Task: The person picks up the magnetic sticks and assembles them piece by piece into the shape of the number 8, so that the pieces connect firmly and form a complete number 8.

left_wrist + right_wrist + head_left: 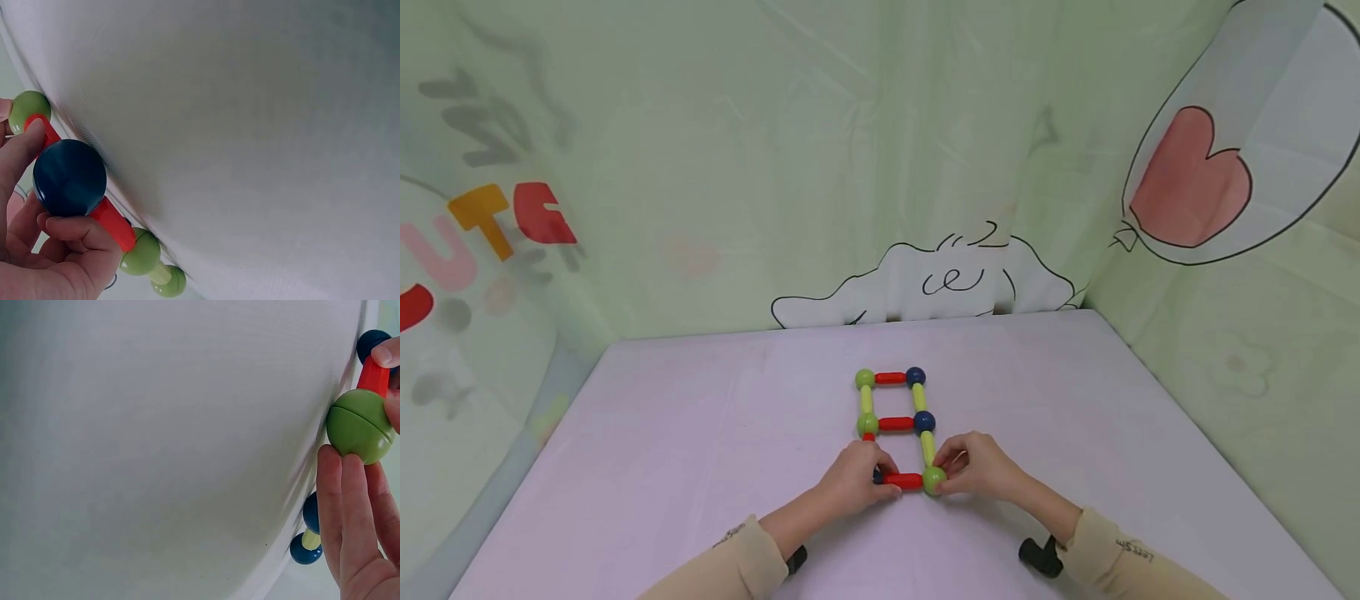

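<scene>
A ladder-like frame of balls and rods lies on the table. My left hand grips its near left corner, a dark blue ball; one fingertip rests on the near red rod, and curled fingers sit by the left-side red rod. At the near right corner, my right hand pinches a green ball with its fingertips. A yellow-green rod runs from that ball to the middle blue ball. In the head view the left hand hides most of the dark blue ball.
Beyond the hands, the middle green ball and a red rod form a crossbar. Another green ball and blue ball make the far end. The lilac table meets printed curtains at its back and sides.
</scene>
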{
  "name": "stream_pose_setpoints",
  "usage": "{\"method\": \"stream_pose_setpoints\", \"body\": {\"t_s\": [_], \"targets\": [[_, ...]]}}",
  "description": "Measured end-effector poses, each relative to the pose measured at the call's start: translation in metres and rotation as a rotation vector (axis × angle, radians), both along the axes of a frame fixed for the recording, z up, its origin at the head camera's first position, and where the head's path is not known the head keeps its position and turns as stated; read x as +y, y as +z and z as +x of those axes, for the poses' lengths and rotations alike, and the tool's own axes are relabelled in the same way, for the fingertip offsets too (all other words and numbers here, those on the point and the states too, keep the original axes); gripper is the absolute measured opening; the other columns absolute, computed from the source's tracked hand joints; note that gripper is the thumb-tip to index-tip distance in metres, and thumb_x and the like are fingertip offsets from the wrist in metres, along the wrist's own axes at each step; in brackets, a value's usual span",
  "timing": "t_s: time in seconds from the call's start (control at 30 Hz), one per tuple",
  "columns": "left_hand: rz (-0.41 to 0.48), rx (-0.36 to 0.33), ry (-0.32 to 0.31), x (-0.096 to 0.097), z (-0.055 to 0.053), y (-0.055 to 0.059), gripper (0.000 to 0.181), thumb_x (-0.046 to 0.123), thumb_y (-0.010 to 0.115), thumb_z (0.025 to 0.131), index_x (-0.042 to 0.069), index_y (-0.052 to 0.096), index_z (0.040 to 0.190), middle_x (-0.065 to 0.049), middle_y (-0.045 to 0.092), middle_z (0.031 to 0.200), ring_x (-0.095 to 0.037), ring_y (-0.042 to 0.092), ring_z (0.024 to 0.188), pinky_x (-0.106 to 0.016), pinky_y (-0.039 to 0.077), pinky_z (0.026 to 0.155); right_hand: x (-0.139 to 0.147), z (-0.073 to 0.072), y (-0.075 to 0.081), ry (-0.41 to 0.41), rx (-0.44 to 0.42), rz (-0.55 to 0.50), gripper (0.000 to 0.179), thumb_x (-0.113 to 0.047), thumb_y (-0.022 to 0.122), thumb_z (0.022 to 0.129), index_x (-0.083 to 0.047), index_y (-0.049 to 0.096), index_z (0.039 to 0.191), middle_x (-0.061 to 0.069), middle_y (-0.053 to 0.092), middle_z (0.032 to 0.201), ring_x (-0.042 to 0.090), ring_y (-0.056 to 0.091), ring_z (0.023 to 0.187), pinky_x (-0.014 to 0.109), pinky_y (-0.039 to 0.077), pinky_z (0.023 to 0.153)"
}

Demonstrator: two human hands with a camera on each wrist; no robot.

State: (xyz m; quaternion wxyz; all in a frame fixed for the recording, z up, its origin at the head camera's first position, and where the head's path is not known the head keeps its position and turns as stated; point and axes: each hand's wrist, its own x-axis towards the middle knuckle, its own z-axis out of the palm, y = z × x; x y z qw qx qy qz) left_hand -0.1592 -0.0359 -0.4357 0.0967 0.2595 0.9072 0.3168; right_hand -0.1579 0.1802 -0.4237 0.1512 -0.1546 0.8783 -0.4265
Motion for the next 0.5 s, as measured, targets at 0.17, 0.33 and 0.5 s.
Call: {"method": "stream_pose_setpoints", "body": {"t_s": [0.17, 0.33, 0.5], "targets": [[0.007, -0.008, 0.004, -0.0005, 0.0002, -0.0005, 0.019, 0.021, 0.078, 0.073, 0.009, 0.072, 0.087, 0.009, 0.057, 0.07, -0.004, 0.047, 0.067, -0.017, 0.041, 0.06, -0.0002, -0.0007, -0.0015, -0.008, -0.005, 0.006, 0.025, -0.009, 0.081, 0.067, -0.003, 0.065, 0.086, 0.0, 0.06, 0.078, 0.014, 0.057, 0.069, 0.024, 0.051, 0.063], [0.011, -0.01, 0.006, -0.0018, 0.0002, -0.0016, 0.02, 0.022, 0.078, 0.073, 0.009, 0.072, 0.087, 0.009, 0.057, 0.07, -0.005, 0.047, 0.067, -0.017, 0.04, 0.06, -0.0015, -0.0006, -0.0021, -0.016, -0.013, 0.014, 0.025, -0.009, 0.081, 0.067, -0.004, 0.065, 0.085, -0.001, 0.059, 0.077, 0.013, 0.057, 0.068, 0.024, 0.051, 0.063], [0.0, -0.001, 0.006, -0.0034, 0.0004, -0.0027, 0.022, 0.023, 0.078, 0.072, 0.01, 0.072, 0.089, 0.01, 0.057, 0.072, -0.005, 0.047, 0.07, -0.017, 0.04, 0.061, -0.0026, -0.0007, -0.0009, -0.001, -0.019, 0.013, 0.025, -0.008, 0.08, 0.067, -0.004, 0.064, 0.085, 0.0, 0.059, 0.077, 0.014, 0.057, 0.069, 0.024, 0.051, 0.063]]}}
